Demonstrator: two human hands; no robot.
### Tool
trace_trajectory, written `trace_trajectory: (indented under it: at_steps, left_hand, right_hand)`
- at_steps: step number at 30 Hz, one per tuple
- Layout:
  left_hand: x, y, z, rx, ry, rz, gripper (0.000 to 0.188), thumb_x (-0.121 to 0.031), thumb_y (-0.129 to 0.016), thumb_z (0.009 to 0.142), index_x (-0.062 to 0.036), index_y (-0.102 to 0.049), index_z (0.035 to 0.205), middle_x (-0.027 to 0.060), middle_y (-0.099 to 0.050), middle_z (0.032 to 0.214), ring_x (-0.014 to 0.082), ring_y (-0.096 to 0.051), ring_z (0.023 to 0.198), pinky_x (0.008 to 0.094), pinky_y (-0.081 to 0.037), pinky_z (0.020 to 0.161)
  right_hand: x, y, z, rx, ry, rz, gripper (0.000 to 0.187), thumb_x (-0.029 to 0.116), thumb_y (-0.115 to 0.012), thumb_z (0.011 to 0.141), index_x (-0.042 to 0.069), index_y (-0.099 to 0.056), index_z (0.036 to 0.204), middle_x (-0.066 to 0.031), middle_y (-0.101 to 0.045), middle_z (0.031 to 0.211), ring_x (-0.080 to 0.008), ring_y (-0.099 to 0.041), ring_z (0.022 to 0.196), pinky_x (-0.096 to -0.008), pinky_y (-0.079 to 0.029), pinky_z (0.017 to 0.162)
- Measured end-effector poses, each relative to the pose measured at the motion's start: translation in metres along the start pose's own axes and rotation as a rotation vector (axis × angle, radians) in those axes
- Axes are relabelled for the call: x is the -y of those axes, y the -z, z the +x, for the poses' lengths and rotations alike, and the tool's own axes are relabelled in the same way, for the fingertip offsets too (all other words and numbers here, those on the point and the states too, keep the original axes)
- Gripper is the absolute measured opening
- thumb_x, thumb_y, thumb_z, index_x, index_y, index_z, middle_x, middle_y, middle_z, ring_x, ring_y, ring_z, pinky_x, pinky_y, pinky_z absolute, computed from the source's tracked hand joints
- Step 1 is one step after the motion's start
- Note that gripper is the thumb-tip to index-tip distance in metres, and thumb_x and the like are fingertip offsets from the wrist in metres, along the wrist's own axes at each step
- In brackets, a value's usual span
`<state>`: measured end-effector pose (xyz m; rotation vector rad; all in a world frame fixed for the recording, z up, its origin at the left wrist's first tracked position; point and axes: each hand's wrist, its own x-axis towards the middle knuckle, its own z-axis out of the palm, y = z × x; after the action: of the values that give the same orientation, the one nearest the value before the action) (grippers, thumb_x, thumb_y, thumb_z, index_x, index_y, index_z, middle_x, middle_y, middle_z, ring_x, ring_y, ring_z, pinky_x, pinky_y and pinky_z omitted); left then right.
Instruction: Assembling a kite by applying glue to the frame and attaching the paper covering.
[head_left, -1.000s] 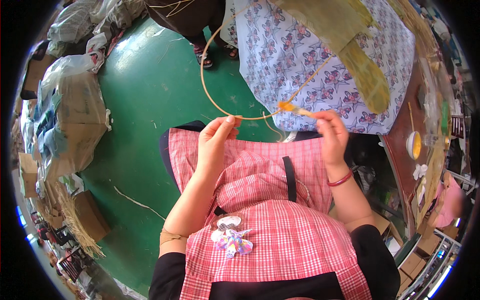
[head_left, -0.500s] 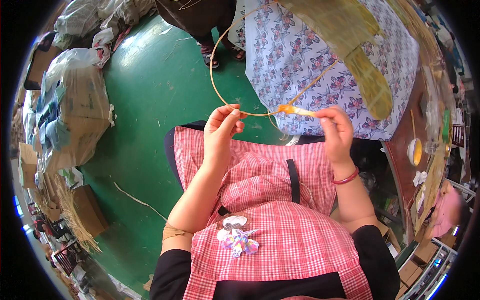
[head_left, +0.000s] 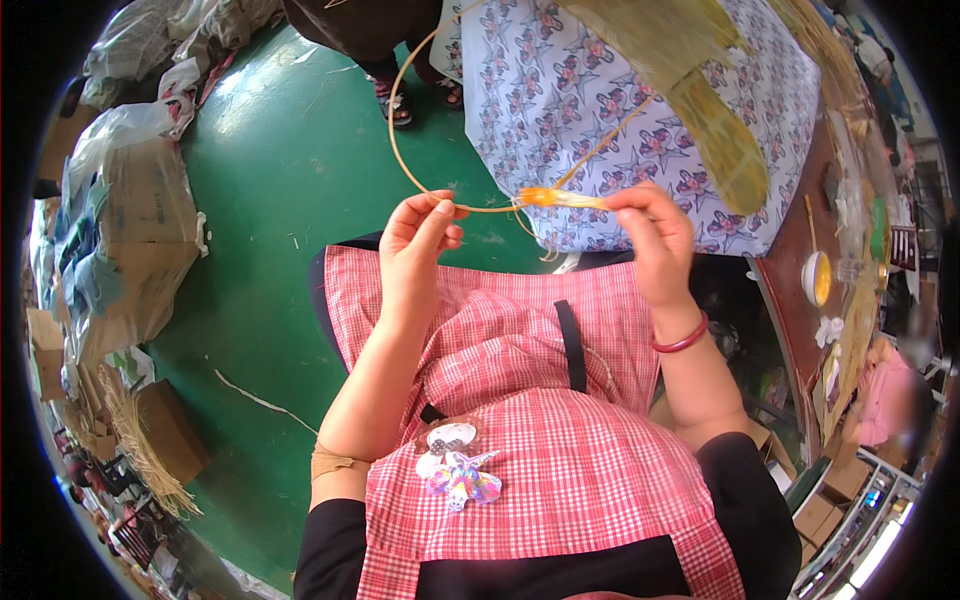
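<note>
Between thumb and fingertips, my left hand (head_left: 422, 228) pinches a thin tan cane strip (head_left: 393, 125) that bows up and away in a wide loop. At the strip's end, right of that hand, sits an orange-and-cream piece (head_left: 562, 199), flattened and slightly shiny; its material I cannot make out. My right hand (head_left: 655, 238) pinches the pale right end of this piece. A straight tan length (head_left: 605, 142) runs from the orange part toward the upper right. Fine loose strands hang just below the join.
Before me is a table with a patterned cloth (head_left: 520, 90), bearing a mottled yellow-green sheet (head_left: 715, 125). A brown tabletop (head_left: 788, 275) at right holds a bowl (head_left: 817, 279) with yellow contents. Plastic-wrapped cartons (head_left: 140, 235) stand left. Another person's feet (head_left: 398, 108) show ahead.
The whole view has shifted slightly, so hands and surroundings appear a little further left and up. Both hands keep the same pinch, with the cane loop and pale piece still between them.
</note>
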<state>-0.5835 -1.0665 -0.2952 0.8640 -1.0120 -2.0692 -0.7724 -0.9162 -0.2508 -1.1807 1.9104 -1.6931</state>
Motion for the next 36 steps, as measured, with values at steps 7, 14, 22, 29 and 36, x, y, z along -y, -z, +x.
trace_trajectory:
  at_steps: [7,14,22,29,36]
  left_hand:
    - [0.0,-0.002,0.001,-0.011,0.018,0.015,0.014,-0.01,-0.058,0.088,-0.0017,-0.057,0.099,0.0067,-0.064,0.087,0.0059,-0.054,0.067,0.0189,-0.044,0.063]
    - [0.002,-0.001,0.001,-0.033,0.005,0.001,0.013,-0.009,-0.058,0.088,-0.0017,-0.058,0.099,0.0074,-0.063,0.086,0.0066,-0.054,0.066,0.0191,-0.044,0.062]
    - [0.001,-0.001,0.002,-0.025,0.003,-0.017,0.014,-0.009,-0.058,0.088,-0.001,-0.057,0.099,0.0077,-0.062,0.087,0.0074,-0.054,0.066,0.0197,-0.044,0.061]
    - [0.0,-0.001,0.001,-0.011,0.011,-0.015,0.014,-0.01,-0.057,0.089,-0.0013,-0.057,0.1,0.0077,-0.062,0.088,0.0073,-0.053,0.067,0.0194,-0.043,0.061]
    - [-0.001,-0.002,0.0,-0.002,0.023,-0.023,0.015,-0.012,-0.056,0.09,-0.0019,-0.056,0.101,0.0076,-0.061,0.089,0.0073,-0.052,0.067,0.0192,-0.043,0.061]
  right_hand:
    - [-0.006,0.015,-0.013,0.085,-0.023,-0.038,0.013,-0.004,-0.05,0.076,-0.001,-0.062,0.076,-0.0021,-0.051,0.071,-0.009,-0.045,0.063,-0.0227,-0.034,0.057]
    - [-0.02,0.012,-0.009,0.103,-0.033,0.073,0.012,-0.003,-0.051,0.075,-0.001,-0.063,0.075,-0.0021,-0.051,0.069,-0.0085,-0.042,0.062,-0.0234,-0.032,0.056]
    - [-0.018,0.017,-0.015,0.084,-0.179,0.216,0.016,-0.004,-0.046,0.073,-0.001,-0.062,0.071,-0.0016,-0.053,0.07,-0.0065,-0.041,0.061,-0.0218,-0.031,0.056]
    - [-0.034,0.032,-0.019,0.124,-0.132,0.233,0.015,-0.003,-0.047,0.074,-0.001,-0.062,0.073,-0.0015,-0.055,0.071,-0.0065,-0.045,0.065,-0.0206,-0.034,0.06]
    - [-0.04,0.029,-0.003,-0.018,-0.138,0.299,0.015,-0.001,-0.047,0.076,-0.001,-0.063,0.076,-0.0012,-0.055,0.072,-0.0076,-0.047,0.066,-0.0218,-0.037,0.062]
